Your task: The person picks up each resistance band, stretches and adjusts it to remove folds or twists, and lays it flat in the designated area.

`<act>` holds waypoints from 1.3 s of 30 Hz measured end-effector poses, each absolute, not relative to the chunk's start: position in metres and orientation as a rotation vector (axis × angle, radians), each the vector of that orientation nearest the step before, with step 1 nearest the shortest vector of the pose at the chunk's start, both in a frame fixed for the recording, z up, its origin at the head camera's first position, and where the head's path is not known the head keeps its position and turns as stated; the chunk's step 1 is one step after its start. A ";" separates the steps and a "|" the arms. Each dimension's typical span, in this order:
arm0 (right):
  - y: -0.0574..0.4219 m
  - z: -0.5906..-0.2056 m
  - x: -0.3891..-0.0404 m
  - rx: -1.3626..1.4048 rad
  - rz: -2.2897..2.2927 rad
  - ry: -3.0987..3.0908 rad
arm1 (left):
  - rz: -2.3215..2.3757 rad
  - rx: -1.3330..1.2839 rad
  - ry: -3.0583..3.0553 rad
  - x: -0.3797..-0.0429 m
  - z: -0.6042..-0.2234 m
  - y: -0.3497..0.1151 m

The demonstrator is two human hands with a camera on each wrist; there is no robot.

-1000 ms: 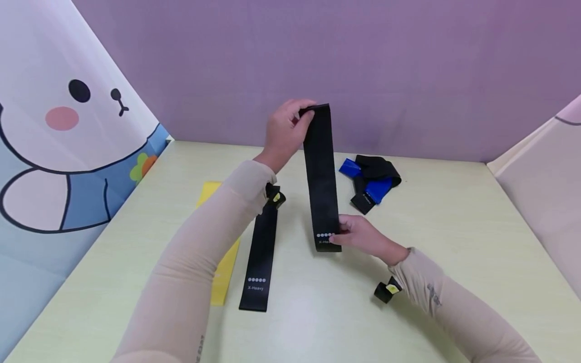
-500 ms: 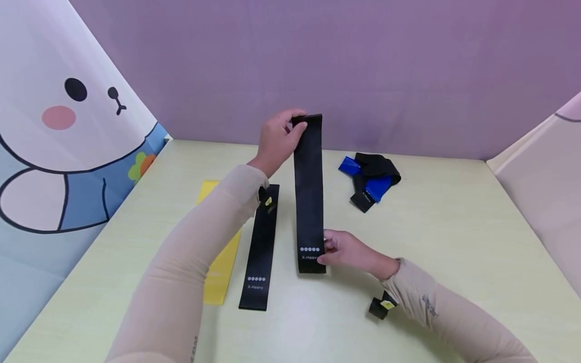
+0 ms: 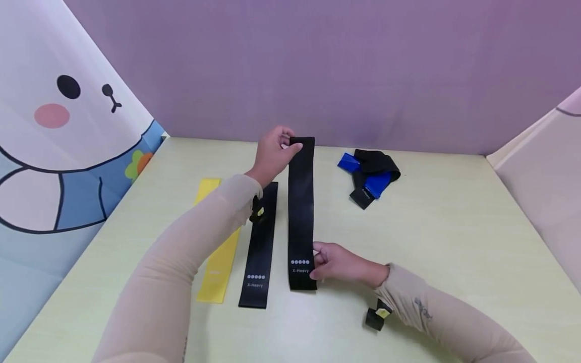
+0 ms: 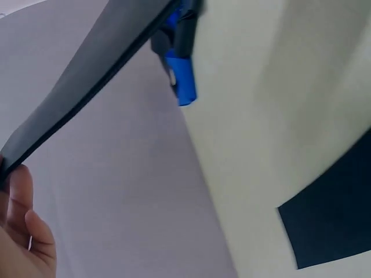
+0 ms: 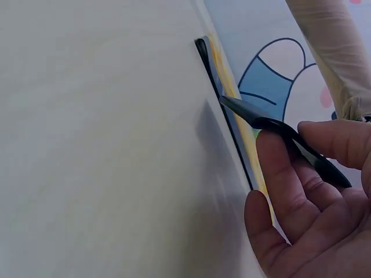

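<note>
- Black band (image 3: 301,212) marked "X-Heavy" hangs stretched lengthwise just right of the flat black band (image 3: 259,252), raised off the desk (image 3: 436,222).
- Left hand (image 3: 274,155) pinches its far end, beyond the flat black band; right hand (image 3: 341,265) pinches its near right edge, well right of it.
- Yellow band (image 3: 222,264) lies left of the flat black band, partly behind the left sleeve (image 3: 168,267).
- Black-and-blue heap (image 3: 379,184) lies farther right of it.

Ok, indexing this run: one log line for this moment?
left hand: holds top of black band; right hand: holds its printed end; yellow band: on table
</note>
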State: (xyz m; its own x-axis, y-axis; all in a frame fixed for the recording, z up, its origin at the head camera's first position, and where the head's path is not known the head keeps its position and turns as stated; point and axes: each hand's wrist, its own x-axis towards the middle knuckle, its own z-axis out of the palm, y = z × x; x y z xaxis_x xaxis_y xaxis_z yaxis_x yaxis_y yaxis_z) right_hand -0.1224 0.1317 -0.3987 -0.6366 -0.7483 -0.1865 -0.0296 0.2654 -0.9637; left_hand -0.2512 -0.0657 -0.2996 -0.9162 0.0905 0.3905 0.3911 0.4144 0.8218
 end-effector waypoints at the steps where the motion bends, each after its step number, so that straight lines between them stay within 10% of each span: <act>1: 0.131 -0.400 -0.122 -0.690 -1.425 1.873 | -1.502 -0.404 -2.408 -0.252 -0.302 -0.067; 39: 0.115 -0.401 -0.108 -0.299 -1.550 1.540 | -1.378 -0.311 -2.856 -0.269 -0.367 -0.077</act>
State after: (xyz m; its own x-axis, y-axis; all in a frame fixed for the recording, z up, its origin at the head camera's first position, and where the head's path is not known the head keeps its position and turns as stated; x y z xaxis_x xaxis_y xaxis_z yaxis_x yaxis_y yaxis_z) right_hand -0.1081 0.1150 -0.4009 -0.5632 -0.7169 -0.4109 0.4156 0.1840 -0.8907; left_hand -0.2693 -0.0774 -0.3668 -0.9800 0.1941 0.0442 0.1554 0.6069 0.7794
